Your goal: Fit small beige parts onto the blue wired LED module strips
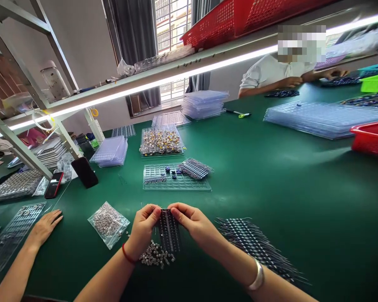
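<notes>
Between my two hands is a dark rectangular panel (170, 235) with lengthwise rows of small light marks; its exact kind I cannot make out. My left hand (145, 222) pinches its upper left corner, thumb on top. At the upper right corner, my right hand (189, 219) grips it the same way. Small silvery bead-like pieces (156, 254) lie loose below my left hand. To the left rests a clear zip bag (108, 224) full of similar pieces. Right of my hands, partly behind my right forearm, lies a mat of dark parts with thin wire leads (255, 241).
Ahead is a clear grid tray (192, 186) with blue-black parts, and behind it a tray of white-and-yellow pieces (162, 141). Another person's hand (44, 228) rests at left near two phones (85, 172). A lit shelf (164, 69) crosses above; a co-worker (267, 73) sits opposite.
</notes>
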### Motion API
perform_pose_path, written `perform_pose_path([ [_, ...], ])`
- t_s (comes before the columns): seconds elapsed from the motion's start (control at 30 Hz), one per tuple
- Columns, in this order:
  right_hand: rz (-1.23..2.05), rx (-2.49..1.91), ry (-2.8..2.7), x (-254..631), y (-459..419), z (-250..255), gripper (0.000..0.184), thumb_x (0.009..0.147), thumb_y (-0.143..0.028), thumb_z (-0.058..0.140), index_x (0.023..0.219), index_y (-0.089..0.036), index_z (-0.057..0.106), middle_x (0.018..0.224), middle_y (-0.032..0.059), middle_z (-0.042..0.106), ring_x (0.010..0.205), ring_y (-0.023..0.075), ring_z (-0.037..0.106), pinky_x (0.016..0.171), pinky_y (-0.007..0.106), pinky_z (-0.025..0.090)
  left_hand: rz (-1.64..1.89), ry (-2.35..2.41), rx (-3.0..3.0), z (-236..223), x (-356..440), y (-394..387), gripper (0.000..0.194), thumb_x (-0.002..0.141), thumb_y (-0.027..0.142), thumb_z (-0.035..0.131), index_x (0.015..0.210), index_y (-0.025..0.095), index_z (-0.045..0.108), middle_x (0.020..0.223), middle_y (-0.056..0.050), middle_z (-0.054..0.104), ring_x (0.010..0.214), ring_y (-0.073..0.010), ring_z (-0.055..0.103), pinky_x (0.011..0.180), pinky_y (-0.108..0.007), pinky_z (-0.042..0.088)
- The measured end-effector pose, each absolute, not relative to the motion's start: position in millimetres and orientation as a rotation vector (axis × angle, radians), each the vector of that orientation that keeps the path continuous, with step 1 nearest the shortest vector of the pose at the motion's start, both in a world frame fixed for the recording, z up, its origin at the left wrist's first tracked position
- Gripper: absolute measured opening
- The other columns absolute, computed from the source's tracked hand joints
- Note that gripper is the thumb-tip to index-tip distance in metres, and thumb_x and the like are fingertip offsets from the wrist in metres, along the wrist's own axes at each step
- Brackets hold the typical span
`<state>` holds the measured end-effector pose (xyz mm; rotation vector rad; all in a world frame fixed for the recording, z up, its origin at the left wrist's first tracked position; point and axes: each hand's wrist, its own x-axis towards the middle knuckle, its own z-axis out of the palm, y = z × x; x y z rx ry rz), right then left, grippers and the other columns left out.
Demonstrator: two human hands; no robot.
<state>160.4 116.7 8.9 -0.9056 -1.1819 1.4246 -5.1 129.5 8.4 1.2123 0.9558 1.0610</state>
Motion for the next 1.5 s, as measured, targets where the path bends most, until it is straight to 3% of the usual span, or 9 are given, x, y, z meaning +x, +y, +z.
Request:
perform_pose_path([
  [0.3, 1.323, -0.921, -1.199, 157.2, 112.3, 4.6, 0.045, 0.077, -0.063, 0.065, 0.078, -0.018, 0.066, 0.069, 0.0007, 0.057, 0.067, 0.0173, 0.048, 0.064, 0.030, 0.041, 1.107, 0.985, 1.185, 9.5, -2.2, 120.6, 0.040, 0.073, 0.053, 0.075, 0.070, 0.014, 0.063, 0.068, 0.002, 0.050, 0.066, -0.0105, 0.040, 0.064, -0.022, 0.035],
  [1.0, 1.288, -0.908, -1.271, 152.7, 113.0, 0.6, 0.043, 0.083, -0.062, 0.055, 0.077, -0.019, 0.056, 0.066, -0.0022, 0.044, 0.062, 0.0151, 0.039, 0.059, 0.029, 0.035, 1.137, 1.013, 1.201, 5.1, -3.0, 122.7, 0.035, 0.073, 0.048, 0.077, 0.073, 0.014, 0.068, 0.070, 0.000, 0.057, 0.068, -0.0115, 0.045, 0.066, -0.023, 0.038],
  [1.5, 1.276, -0.882, -1.287, 153.3, 116.9, 3.0, 0.045, 0.083, -0.065, 0.054, 0.074, -0.020, 0.055, 0.065, -0.0031, 0.044, 0.063, 0.0149, 0.038, 0.060, 0.029, 0.036, 1.118, 1.034, 1.223, 4.4, -3.3, 127.1, 0.037, 0.071, 0.050, 0.077, 0.073, 0.014, 0.069, 0.068, 0.000, 0.055, 0.065, -0.0115, 0.044, 0.062, -0.022, 0.036],
])
